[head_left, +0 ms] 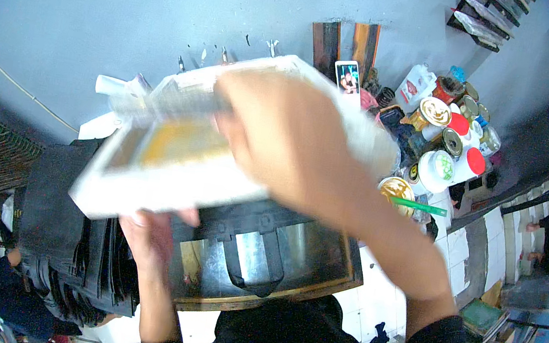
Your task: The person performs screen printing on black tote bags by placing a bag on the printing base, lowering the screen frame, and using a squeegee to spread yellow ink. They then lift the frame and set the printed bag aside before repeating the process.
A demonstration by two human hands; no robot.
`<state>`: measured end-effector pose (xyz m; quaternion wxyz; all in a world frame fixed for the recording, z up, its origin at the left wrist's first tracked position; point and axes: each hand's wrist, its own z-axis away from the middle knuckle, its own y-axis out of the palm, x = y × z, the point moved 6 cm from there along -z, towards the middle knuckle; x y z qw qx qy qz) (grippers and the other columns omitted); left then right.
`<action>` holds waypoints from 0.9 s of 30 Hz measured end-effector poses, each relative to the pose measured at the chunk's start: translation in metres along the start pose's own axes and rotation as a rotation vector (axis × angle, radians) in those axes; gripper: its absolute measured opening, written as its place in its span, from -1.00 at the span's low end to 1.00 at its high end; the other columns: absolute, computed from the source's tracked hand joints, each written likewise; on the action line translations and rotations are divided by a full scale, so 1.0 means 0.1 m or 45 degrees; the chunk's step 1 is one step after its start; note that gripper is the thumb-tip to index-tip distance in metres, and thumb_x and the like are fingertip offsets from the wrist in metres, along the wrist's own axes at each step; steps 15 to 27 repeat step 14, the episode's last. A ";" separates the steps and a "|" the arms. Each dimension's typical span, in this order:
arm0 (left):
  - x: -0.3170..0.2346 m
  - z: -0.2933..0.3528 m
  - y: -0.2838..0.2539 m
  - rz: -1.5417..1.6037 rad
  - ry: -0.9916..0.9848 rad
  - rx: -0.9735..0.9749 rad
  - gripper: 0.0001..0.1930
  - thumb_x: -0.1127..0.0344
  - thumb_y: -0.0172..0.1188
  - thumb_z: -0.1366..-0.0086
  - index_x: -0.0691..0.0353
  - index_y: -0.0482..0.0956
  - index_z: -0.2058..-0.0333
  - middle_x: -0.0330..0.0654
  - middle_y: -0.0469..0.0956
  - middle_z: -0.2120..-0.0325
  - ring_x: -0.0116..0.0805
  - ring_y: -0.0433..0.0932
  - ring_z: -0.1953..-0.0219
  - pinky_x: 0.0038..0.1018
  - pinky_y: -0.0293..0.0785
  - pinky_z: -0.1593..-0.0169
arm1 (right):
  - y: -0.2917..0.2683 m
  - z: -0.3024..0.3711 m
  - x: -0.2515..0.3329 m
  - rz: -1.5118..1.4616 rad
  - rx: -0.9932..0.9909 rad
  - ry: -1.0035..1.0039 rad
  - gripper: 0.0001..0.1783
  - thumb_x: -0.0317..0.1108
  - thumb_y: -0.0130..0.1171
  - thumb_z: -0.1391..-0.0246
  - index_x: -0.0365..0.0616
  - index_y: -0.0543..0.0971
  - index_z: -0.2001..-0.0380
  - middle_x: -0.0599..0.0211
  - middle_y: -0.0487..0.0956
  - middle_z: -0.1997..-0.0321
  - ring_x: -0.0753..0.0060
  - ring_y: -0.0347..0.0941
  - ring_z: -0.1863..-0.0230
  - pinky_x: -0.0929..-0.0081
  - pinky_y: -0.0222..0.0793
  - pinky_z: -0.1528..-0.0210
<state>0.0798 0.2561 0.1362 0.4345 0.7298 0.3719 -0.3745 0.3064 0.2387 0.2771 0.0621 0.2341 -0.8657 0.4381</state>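
A white-framed printing screen (164,199) with a yellowish mesh is tilted up in front of me. At its near lower edge, my left hand (150,237) grips the frame, its fingers partly hidden. Smeared by motion, my right hand (281,130) is closed over the screen on a long greyish bar that looks like a squeegee (175,101). Beneath the screen lies a black bag (211,215) with a looped handle (253,268), on a shiny board (306,247) with a wooden edge. The screen hides the bag's far part.
Black bags (59,210) hang in a stack at the left. Paint cans and tubs (436,171) crowd the right, with a green stick (418,206) across one. A phone (348,80) stands by the wall. Another person (7,295) is at lower left.
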 end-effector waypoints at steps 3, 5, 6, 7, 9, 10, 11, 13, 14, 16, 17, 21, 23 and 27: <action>0.31 0.90 -0.24 -0.065 -0.512 -0.033 -0.66 0.17 0.23 -0.43 0.45 0.56 0.22 0.04 0.64 0.57 -0.16 0.64 0.58 -0.24 0.61 0.41 | 0.31 0.78 0.10 0.011 0.115 -0.029 -0.68 -0.38 0.30 -0.01 -0.13 0.51 0.13 0.21 0.54 0.28 0.04 0.53 0.19 0.14 0.43 0.16; 0.66 1.32 -0.42 -0.218 -0.727 -0.106 -0.73 0.25 0.22 -0.42 0.40 0.62 0.33 0.05 0.70 0.50 -0.32 0.60 0.60 -0.41 0.55 0.42 | 0.68 1.15 0.04 0.058 0.187 -0.077 -0.68 -0.39 0.30 0.03 -0.14 0.50 0.17 0.22 0.53 0.28 0.06 0.52 0.19 0.16 0.42 0.14; 0.78 1.40 -0.44 -0.247 -0.785 -0.079 -0.73 0.25 0.23 -0.42 0.39 0.63 0.35 0.02 0.69 0.52 -0.38 0.57 0.62 -0.46 0.51 0.45 | 0.88 1.30 -0.02 0.113 0.256 -0.083 -0.68 -0.38 0.30 0.03 -0.15 0.50 0.18 0.22 0.54 0.28 0.06 0.52 0.19 0.16 0.42 0.13; 0.87 1.45 -0.46 -0.279 -0.841 -0.056 -0.73 0.25 0.23 -0.43 0.38 0.63 0.36 -0.01 0.69 0.53 -0.43 0.54 0.64 -0.51 0.47 0.48 | 1.01 1.39 -0.03 0.165 0.322 -0.093 -0.68 -0.38 0.30 0.04 -0.15 0.50 0.19 0.21 0.54 0.28 0.06 0.52 0.18 0.17 0.42 0.12; 1.01 1.58 -0.53 -0.257 -0.932 -0.077 -0.74 0.26 0.23 -0.43 0.36 0.64 0.38 -0.07 0.67 0.57 -0.51 0.47 0.68 -0.55 0.38 0.53 | 1.11 1.33 -0.10 0.147 0.356 -0.073 -0.76 -0.37 0.22 -0.02 -0.12 0.50 0.22 0.23 0.56 0.28 0.09 0.53 0.18 0.16 0.44 0.12; 1.02 1.59 -0.50 -0.252 -0.994 -0.097 -0.72 0.26 0.25 -0.42 0.35 0.64 0.41 -0.11 0.64 0.61 -0.54 0.44 0.70 -0.57 0.32 0.57 | 1.15 1.30 -0.16 0.139 0.377 -0.057 -0.80 -0.36 0.18 -0.04 -0.11 0.51 0.23 0.24 0.57 0.28 0.10 0.54 0.18 0.16 0.45 0.11; 1.02 1.57 -0.53 -0.290 -1.002 -0.084 -0.71 0.25 0.26 -0.41 0.34 0.64 0.45 -0.12 0.63 0.62 -0.54 0.43 0.71 -0.56 0.31 0.58 | 1.15 1.26 -0.18 0.090 0.429 -0.002 -0.78 -0.36 0.22 -0.04 -0.11 0.51 0.22 0.22 0.58 0.26 0.09 0.54 0.15 0.16 0.44 0.10; 0.96 1.56 -0.51 -0.282 -1.022 -0.073 -0.69 0.23 0.28 -0.40 0.36 0.64 0.45 -0.13 0.62 0.63 -0.53 0.43 0.71 -0.55 0.30 0.59 | 1.00 1.15 -0.16 0.005 0.529 0.102 -0.72 -0.34 0.31 -0.02 -0.11 0.51 0.19 0.19 0.59 0.22 0.08 0.55 0.11 0.15 0.44 0.09; 0.98 1.58 -0.55 -0.296 -1.041 -0.127 -0.67 0.21 0.30 -0.38 0.41 0.66 0.43 -0.12 0.62 0.64 -0.50 0.42 0.73 -0.54 0.30 0.59 | 0.97 1.14 -0.11 0.007 0.701 0.150 -0.68 -0.30 0.34 -0.02 -0.09 0.51 0.16 0.19 0.58 0.21 0.08 0.55 0.05 0.14 0.43 0.04; 0.98 1.58 -0.55 -0.296 -1.041 -0.127 -0.67 0.21 0.30 -0.38 0.41 0.66 0.43 -0.12 0.62 0.64 -0.50 0.42 0.73 -0.54 0.30 0.59 | 0.97 1.14 -0.11 0.007 0.701 0.150 -0.68 -0.30 0.34 -0.02 -0.09 0.51 0.16 0.19 0.58 0.21 0.08 0.55 0.05 0.14 0.43 0.04; 0.98 1.58 -0.55 -0.296 -1.041 -0.127 -0.67 0.21 0.30 -0.38 0.41 0.66 0.43 -0.12 0.62 0.64 -0.50 0.42 0.73 -0.54 0.30 0.59 | 0.97 1.14 -0.11 0.007 0.701 0.150 -0.68 -0.30 0.34 -0.02 -0.09 0.51 0.16 0.19 0.58 0.21 0.08 0.55 0.05 0.14 0.43 0.04; 0.98 1.58 -0.55 -0.296 -1.041 -0.127 -0.67 0.21 0.30 -0.38 0.41 0.66 0.43 -0.12 0.62 0.64 -0.50 0.42 0.73 -0.54 0.30 0.59 | 0.97 1.14 -0.11 0.007 0.701 0.150 -0.68 -0.30 0.34 -0.02 -0.09 0.51 0.16 0.19 0.58 0.21 0.08 0.55 0.05 0.14 0.43 0.04; 0.98 1.58 -0.55 -0.296 -1.041 -0.127 -0.67 0.21 0.30 -0.38 0.41 0.66 0.43 -0.12 0.62 0.64 -0.50 0.42 0.73 -0.54 0.30 0.59 | 0.97 1.14 -0.11 0.007 0.701 0.150 -0.68 -0.30 0.34 -0.02 -0.09 0.51 0.16 0.19 0.58 0.21 0.08 0.55 0.05 0.14 0.43 0.04; 0.98 1.58 -0.55 -0.296 -1.041 -0.127 -0.67 0.21 0.30 -0.38 0.41 0.66 0.43 -0.12 0.62 0.64 -0.50 0.42 0.73 -0.54 0.30 0.59 | 0.97 1.14 -0.11 0.007 0.701 0.150 -0.68 -0.30 0.34 -0.02 -0.09 0.51 0.16 0.19 0.58 0.21 0.08 0.55 0.05 0.14 0.43 0.04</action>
